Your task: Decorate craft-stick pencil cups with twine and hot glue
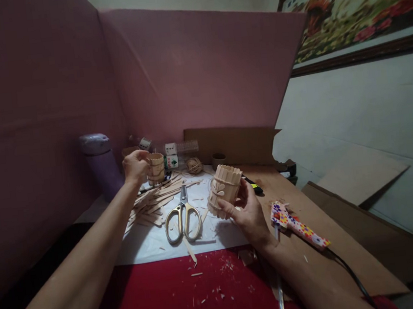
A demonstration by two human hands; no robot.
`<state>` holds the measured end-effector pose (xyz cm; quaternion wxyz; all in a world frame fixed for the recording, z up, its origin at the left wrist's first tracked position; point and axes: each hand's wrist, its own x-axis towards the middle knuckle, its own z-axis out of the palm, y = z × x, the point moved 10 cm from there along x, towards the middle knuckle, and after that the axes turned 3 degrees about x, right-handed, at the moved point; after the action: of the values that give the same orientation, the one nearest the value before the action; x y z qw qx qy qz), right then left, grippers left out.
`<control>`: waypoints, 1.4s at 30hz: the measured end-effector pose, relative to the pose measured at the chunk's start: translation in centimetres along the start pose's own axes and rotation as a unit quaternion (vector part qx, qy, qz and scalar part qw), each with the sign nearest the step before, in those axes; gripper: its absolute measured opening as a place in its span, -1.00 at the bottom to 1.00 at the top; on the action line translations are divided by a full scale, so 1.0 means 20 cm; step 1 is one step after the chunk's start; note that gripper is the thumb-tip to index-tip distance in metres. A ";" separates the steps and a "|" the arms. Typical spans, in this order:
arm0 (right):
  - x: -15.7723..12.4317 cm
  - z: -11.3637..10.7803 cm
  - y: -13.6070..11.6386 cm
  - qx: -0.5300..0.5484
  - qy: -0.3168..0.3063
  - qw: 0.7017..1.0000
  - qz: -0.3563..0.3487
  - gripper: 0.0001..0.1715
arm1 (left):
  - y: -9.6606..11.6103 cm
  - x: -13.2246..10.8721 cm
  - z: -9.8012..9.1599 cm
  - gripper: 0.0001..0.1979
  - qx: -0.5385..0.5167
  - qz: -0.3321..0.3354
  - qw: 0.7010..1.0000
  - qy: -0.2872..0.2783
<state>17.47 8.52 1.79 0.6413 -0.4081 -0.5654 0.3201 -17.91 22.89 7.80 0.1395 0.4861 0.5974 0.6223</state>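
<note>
My right hand is closed round a cup of wooden craft sticks, tilted above the table. Twine rings this cup, and pale leaf-shaped pieces decorate its side. Farther back on the left, my left hand has its fingers on the side of a second craft-stick cup, also banded with twine. Gold-handled scissors lie between my arms, blades pointing away. Loose craft sticks are heaped below my left hand.
A purple bottle stands at the left. Behind are a twine ball, a cardboard ring and a clear plastic bottle. A flower-patterned glue gun with glue stick and cord lies right. Wood scraps litter the red cloth.
</note>
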 end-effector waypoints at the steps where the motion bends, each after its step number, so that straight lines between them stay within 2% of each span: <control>1: 0.00 0.00 0.00 -0.003 -0.001 1.000 0.001 -0.07 | -0.01 0.00 -0.03 -0.74 0.004 0.004 1.000 0.017; 4: -0.01 0.00 -0.01 -0.016 0.000 1.000 0.001 -0.05 | -0.06 0.00 -0.05 -0.68 0.008 0.001 0.999 0.040; 11: -0.01 0.01 0.00 -0.021 -0.012 1.000 -0.003 -0.03 | -0.16 -0.05 0.13 -0.26 -0.024 -0.018 1.000 0.002; 14: -0.01 0.01 0.00 -0.028 -0.017 0.999 -0.002 -0.03 | -0.20 -0.07 0.16 -0.15 -0.059 -0.031 0.998 0.012; 18: -0.02 0.01 -0.01 -0.030 -0.015 0.999 -0.009 -0.08 | -0.24 -0.08 0.18 -0.19 -0.139 -0.060 0.989 0.008; 21: -0.02 0.01 -0.02 -0.023 -0.017 1.000 -0.008 -0.10 | -0.19 -0.08 0.19 -0.25 -0.186 -0.064 0.980 -0.016; 23: -0.02 0.02 -0.02 -0.021 -0.018 1.000 -0.007 -0.10 | -0.13 -0.10 0.20 -0.37 -0.224 -0.070 0.970 -0.061; 25: -0.02 0.02 -0.02 -0.024 -0.017 1.000 -0.001 -0.08 | -0.05 -0.15 0.25 -0.55 -0.266 -0.081 0.949 -0.146; 26: -0.02 0.02 -0.02 -0.025 -0.016 1.000 0.004 -0.06 | -0.02 -0.20 0.29 -0.60 -0.333 -0.113 0.913 -0.207; 27: -0.02 0.02 -0.02 -0.026 -0.014 1.000 0.008 -0.05 | 0.02 -0.25 0.32 -0.63 -0.392 -0.145 0.876 -0.241; 29: -0.01 0.01 -0.02 -0.029 -0.010 0.999 0.012 -0.05 | 0.05 -0.33 0.32 -0.67 -0.461 -0.202 0.828 -0.247; 31: -0.01 0.01 -0.02 -0.040 -0.003 0.999 0.007 -0.05 | 0.08 -0.40 0.32 -0.63 -0.493 -0.238 0.798 -0.252; 36: 0.00 0.00 0.03 -0.082 0.004 0.997 0.012 0.06 | 0.12 -0.52 0.31 -0.60 -0.519 -0.277 0.770 -0.247; 42: 0.01 0.03 0.08 -0.114 -0.020 0.993 0.011 0.11 | 0.19 -0.66 0.34 -0.52 -0.535 -0.281 0.733 -0.310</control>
<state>16.95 9.52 0.40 0.5753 -0.4782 -0.6068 0.2687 -4.71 16.18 4.08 0.7231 0.3070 0.1985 0.5861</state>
